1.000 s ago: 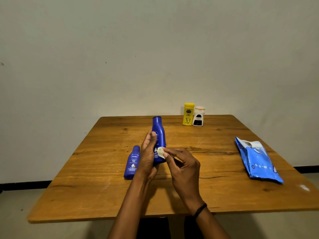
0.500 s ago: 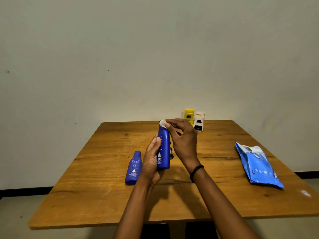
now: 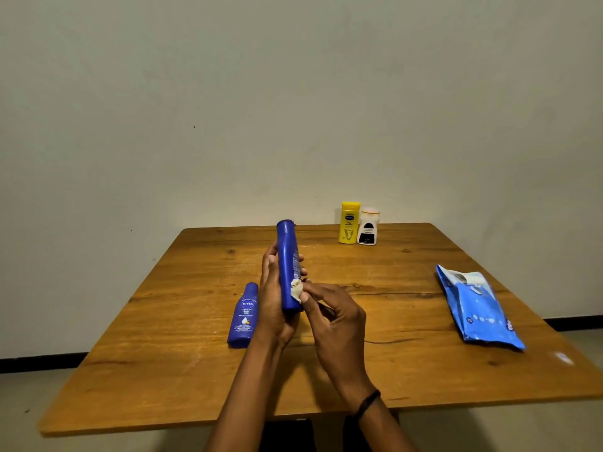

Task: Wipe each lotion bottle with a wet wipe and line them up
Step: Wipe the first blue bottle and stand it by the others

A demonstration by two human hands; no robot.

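Note:
My left hand (image 3: pixel 273 305) grips a tall blue lotion bottle (image 3: pixel 287 256) upright above the wooden table (image 3: pixel 408 370), its back label turned toward the right. My right hand (image 3: pixel 332 318) pinches a small crumpled white wet wipe (image 3: pixel 296 290) against the lower right side of that bottle. A smaller blue lotion bottle (image 3: pixel 244 316) lies on the table just left of my left hand. At the far edge a yellow lotion bottle (image 3: pixel 349 223) and a white bottle with a black label (image 3: pixel 368 228) stand side by side, touching.
A blue pack of wet wipes (image 3: pixel 478 309) lies flat on the right side of the table. A plain wall rises right behind the table's far edge. The floor shows at both sides, with a dark skirting line.
My right hand has slid the wipe from the top of the tall blue bottle down to its lower side. The bottle has been turned in my left hand, showing its back label.

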